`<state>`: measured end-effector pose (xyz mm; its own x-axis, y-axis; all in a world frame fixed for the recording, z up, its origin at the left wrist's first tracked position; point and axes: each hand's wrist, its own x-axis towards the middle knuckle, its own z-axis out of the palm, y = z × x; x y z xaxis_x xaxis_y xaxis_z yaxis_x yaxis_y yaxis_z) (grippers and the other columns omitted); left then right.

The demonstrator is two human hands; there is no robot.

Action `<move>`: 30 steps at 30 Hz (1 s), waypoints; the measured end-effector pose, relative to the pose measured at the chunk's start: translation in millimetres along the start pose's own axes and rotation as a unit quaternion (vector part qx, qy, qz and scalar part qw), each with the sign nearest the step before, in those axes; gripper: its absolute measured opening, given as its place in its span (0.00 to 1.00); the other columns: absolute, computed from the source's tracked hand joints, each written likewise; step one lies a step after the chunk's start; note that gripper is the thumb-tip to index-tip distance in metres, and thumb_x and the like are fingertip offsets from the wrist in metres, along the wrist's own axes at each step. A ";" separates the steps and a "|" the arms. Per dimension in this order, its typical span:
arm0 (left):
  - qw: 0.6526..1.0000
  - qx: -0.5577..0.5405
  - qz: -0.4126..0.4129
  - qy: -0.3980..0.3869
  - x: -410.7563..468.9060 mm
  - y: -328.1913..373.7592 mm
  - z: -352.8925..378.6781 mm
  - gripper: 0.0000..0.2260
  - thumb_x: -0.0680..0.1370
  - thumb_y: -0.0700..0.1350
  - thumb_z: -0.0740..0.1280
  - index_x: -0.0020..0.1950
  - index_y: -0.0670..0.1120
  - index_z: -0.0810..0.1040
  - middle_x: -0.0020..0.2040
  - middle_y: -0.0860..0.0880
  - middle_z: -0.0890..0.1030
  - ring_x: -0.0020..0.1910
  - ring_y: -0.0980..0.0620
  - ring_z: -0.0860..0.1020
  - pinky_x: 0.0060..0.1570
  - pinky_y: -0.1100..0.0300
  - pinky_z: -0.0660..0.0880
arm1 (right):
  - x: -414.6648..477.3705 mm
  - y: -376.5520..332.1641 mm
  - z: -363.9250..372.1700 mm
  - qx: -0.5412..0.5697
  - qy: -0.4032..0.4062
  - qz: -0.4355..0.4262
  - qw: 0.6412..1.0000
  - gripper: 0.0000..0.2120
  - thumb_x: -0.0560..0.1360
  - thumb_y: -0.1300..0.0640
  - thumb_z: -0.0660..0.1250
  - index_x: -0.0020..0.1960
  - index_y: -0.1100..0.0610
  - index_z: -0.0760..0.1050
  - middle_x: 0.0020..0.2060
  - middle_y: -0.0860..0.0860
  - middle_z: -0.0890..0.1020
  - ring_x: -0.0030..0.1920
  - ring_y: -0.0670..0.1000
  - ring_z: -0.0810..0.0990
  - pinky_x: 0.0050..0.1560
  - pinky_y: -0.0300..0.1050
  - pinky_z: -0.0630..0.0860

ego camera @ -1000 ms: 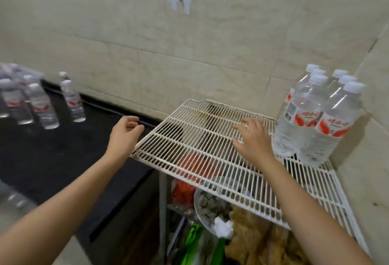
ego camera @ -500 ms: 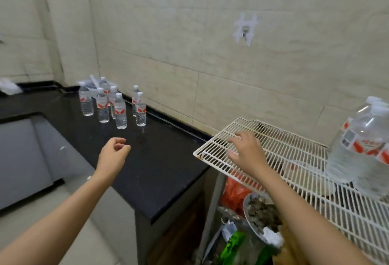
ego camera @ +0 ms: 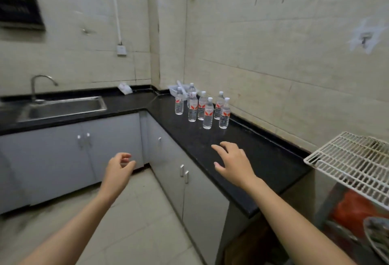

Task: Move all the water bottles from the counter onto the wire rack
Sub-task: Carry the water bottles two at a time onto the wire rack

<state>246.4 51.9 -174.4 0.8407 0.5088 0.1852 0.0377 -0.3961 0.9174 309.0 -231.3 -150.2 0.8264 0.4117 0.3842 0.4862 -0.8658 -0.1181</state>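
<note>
Several clear water bottles (ego camera: 207, 113) with red-and-white labels and white caps stand upright in a cluster on the black counter (ego camera: 261, 159), near the wall corner. The white wire rack (ego camera: 349, 159) shows only its left corner at the right edge, and no bottles on it are in view. My right hand (ego camera: 233, 162) hovers over the counter, fingers spread and holding nothing, well short of the bottles. My left hand (ego camera: 119, 169) hangs over the floor in front of the cabinets, fingers loosely curled and empty.
A steel sink (ego camera: 63, 107) with a tap sits in the counter's left run. A white plastic basket (ego camera: 179, 88) stands behind the bottles. Grey cabinets (ego camera: 189, 180) line the floor below. Under the rack are a red bag (ego camera: 355, 208) and a dish of food (ego camera: 379, 235).
The view has swung left, away from the rack, so the bottles on it have left the frame. My right hand came off the rack's wires and now reaches over the counter toward the bottle cluster.
</note>
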 end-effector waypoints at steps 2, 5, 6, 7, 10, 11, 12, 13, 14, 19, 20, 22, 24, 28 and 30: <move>1.000 0.007 -0.015 0.016 1.4 -17.9 -27.0 0.11 0.75 0.36 0.63 0.57 0.36 0.73 0.52 0.39 0.75 0.51 0.43 0.74 0.51 0.54 0.69 | 6.1 -32.1 14.7 0.006 -0.016 -0.016 1.000 0.25 0.73 0.54 0.64 0.69 0.55 0.65 0.66 0.59 0.70 0.66 0.60 0.67 0.61 0.55 0.67; 0.999 0.014 -0.034 0.038 5.4 -36.9 -54.9 0.10 0.75 0.37 0.63 0.56 0.37 0.74 0.53 0.37 0.76 0.54 0.40 0.75 0.54 0.51 0.71 | 12.1 -65.6 33.6 0.007 -0.030 -0.051 0.998 0.24 0.71 0.55 0.67 0.66 0.57 0.70 0.62 0.62 0.73 0.62 0.63 0.72 0.56 0.56 0.71; 0.998 0.015 -0.038 0.042 7.1 -42.0 -61.4 0.10 0.75 0.38 0.63 0.56 0.37 0.74 0.54 0.36 0.76 0.53 0.40 0.75 0.56 0.49 0.71 | 14.9 -73.1 37.8 0.005 -0.042 -0.057 0.997 0.24 0.71 0.55 0.67 0.66 0.58 0.70 0.62 0.62 0.73 0.62 0.63 0.72 0.55 0.57 0.71; 0.998 0.015 -0.040 0.045 9.1 -46.5 -67.4 0.10 0.75 0.38 0.64 0.56 0.38 0.74 0.54 0.36 0.76 0.53 0.41 0.75 0.57 0.47 0.72 | 19.0 -79.9 40.1 0.001 -0.050 -0.063 0.997 0.25 0.71 0.55 0.67 0.66 0.58 0.70 0.63 0.62 0.72 0.63 0.63 0.71 0.56 0.57 0.71; 0.998 0.009 -0.043 0.053 15.1 -58.5 -80.4 0.09 0.75 0.39 0.63 0.55 0.40 0.74 0.55 0.38 0.76 0.51 0.45 0.74 0.56 0.49 0.71 | 36.8 -95.5 46.0 0.008 -0.056 -0.074 0.996 0.25 0.71 0.55 0.67 0.67 0.57 0.68 0.65 0.62 0.70 0.65 0.62 0.69 0.58 0.55 0.69; 0.997 0.009 -0.045 0.055 17.4 -62.2 -84.2 0.09 0.75 0.39 0.63 0.55 0.41 0.74 0.55 0.38 0.76 0.51 0.46 0.73 0.56 0.49 0.71 | 43.9 -100.6 48.9 0.009 -0.060 -0.076 0.995 0.25 0.72 0.54 0.66 0.68 0.57 0.67 0.66 0.61 0.69 0.66 0.61 0.68 0.59 0.53 0.68; 0.997 0.009 -0.047 0.059 20.8 -66.1 -87.8 0.09 0.75 0.39 0.63 0.55 0.41 0.74 0.56 0.38 0.76 0.51 0.46 0.73 0.55 0.50 0.71 | 51.6 -106.1 52.0 0.007 -0.070 -0.080 0.994 0.25 0.73 0.53 0.64 0.69 0.56 0.65 0.67 0.59 0.68 0.67 0.59 0.66 0.60 0.52 0.67; 0.997 0.010 -0.050 0.064 24.9 -69.5 -91.7 0.08 0.75 0.39 0.63 0.54 0.41 0.74 0.56 0.38 0.76 0.51 0.46 0.73 0.55 0.51 0.71 | 59.6 -111.6 56.2 0.004 -0.083 -0.086 0.993 0.25 0.74 0.52 0.63 0.70 0.55 0.64 0.68 0.58 0.66 0.68 0.58 0.65 0.62 0.51 0.65; 0.996 0.011 -0.051 0.070 30.5 -73.0 -95.5 0.08 0.75 0.39 0.63 0.54 0.41 0.74 0.56 0.38 0.76 0.50 0.46 0.73 0.54 0.51 0.70 | 68.6 -117.1 61.2 0.005 -0.091 -0.091 0.992 0.25 0.75 0.52 0.62 0.70 0.54 0.63 0.69 0.57 0.65 0.69 0.57 0.63 0.63 0.52 0.65; 0.994 0.027 -0.052 0.094 74.3 -83.1 -111.5 0.10 0.76 0.39 0.62 0.56 0.39 0.73 0.56 0.38 0.74 0.50 0.47 0.72 0.52 0.55 0.69 | 125.6 -141.5 92.8 0.020 -0.098 -0.113 0.988 0.25 0.75 0.50 0.61 0.70 0.52 0.62 0.69 0.55 0.64 0.70 0.55 0.62 0.63 0.50 0.64; 0.993 0.028 -0.052 0.101 86.3 -85.3 -114.2 0.10 0.76 0.39 0.62 0.57 0.39 0.73 0.57 0.38 0.74 0.50 0.47 0.72 0.51 0.56 0.68 | 140.4 -146.0 100.1 0.030 -0.098 -0.117 0.988 0.25 0.75 0.50 0.61 0.70 0.52 0.62 0.69 0.55 0.64 0.69 0.55 0.62 0.63 0.50 0.64; 0.991 0.029 -0.055 0.115 112.5 -91.0 -120.1 0.10 0.76 0.38 0.62 0.56 0.39 0.73 0.57 0.38 0.74 0.51 0.48 0.72 0.51 0.57 0.68 | 174.2 -157.1 115.0 0.058 -0.096 -0.121 0.986 0.25 0.75 0.50 0.61 0.70 0.52 0.62 0.69 0.55 0.65 0.69 0.55 0.63 0.64 0.51 0.63; 0.989 0.035 -0.064 0.129 141.6 -99.6 -126.2 0.09 0.76 0.39 0.62 0.56 0.39 0.73 0.56 0.39 0.74 0.51 0.48 0.72 0.50 0.57 0.67 | 210.7 -170.1 132.4 0.083 -0.097 -0.126 0.984 0.25 0.75 0.51 0.61 0.71 0.52 0.61 0.68 0.54 0.65 0.68 0.54 0.63 0.64 0.50 0.63; 0.984 0.051 -0.085 0.147 195.4 -117.2 -139.5 0.09 0.77 0.39 0.62 0.56 0.40 0.73 0.55 0.40 0.74 0.51 0.47 0.73 0.48 0.58 0.67 | 268.7 -193.7 173.1 0.107 -0.124 -0.144 0.976 0.24 0.75 0.50 0.61 0.70 0.52 0.62 0.68 0.54 0.65 0.69 0.54 0.63 0.65 0.49 0.64; 0.982 0.052 -0.091 0.159 220.7 -128.3 -145.2 0.07 0.76 0.39 0.62 0.53 0.41 0.73 0.54 0.40 0.75 0.50 0.48 0.72 0.49 0.58 0.67 | 296.0 -203.7 196.0 0.119 -0.145 -0.149 0.971 0.24 0.75 0.50 0.61 0.70 0.52 0.62 0.68 0.53 0.65 0.68 0.54 0.63 0.65 0.49 0.64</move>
<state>348.7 326.0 -200.1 0.6050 0.7842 0.1380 0.2396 -0.3446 0.9077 510.2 122.6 -191.9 0.6672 0.7266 0.1639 0.7394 -0.6196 -0.2635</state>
